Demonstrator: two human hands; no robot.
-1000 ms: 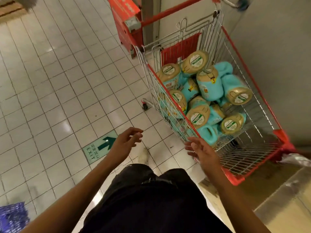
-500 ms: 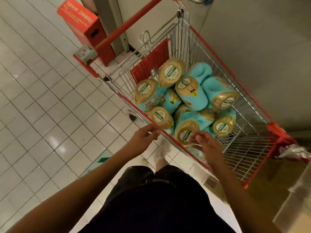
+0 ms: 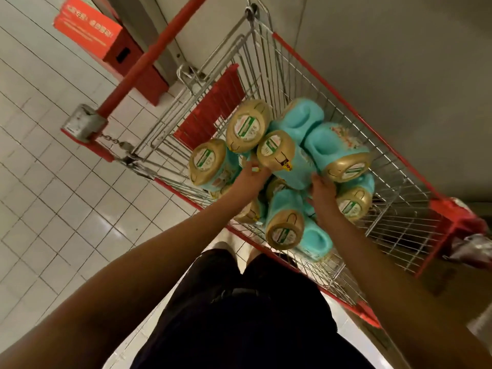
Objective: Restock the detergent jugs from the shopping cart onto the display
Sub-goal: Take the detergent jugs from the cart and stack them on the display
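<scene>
Two bare hands are down in the wire shopping cart with red rim trim (image 3: 269, 59), and from my remote seat I see both of them on one jug. Several turquoise plastic detergent jugs with gold caps (image 3: 210, 161) lie heaped on their sides in the basket, crowded toward the handle end and the near edge. The top jug (image 3: 292, 166) lies across the heap, its cap pointing at the handle end. My left hand (image 3: 250, 177) grips it just under the gold cap, thumb and fingers curled against the neck. My right hand (image 3: 323, 193) touches the base end of its turquoise body. Its fingertips are tucked out of sight beneath the jug, so I cannot tell whether it has closed. A red cardboard box (image 3: 90, 30) stands on the white tiled floor (image 3: 53, 182) beyond the red handle bar (image 3: 159, 49). Black shorts (image 3: 253, 315) fill the bottom of the view.
</scene>
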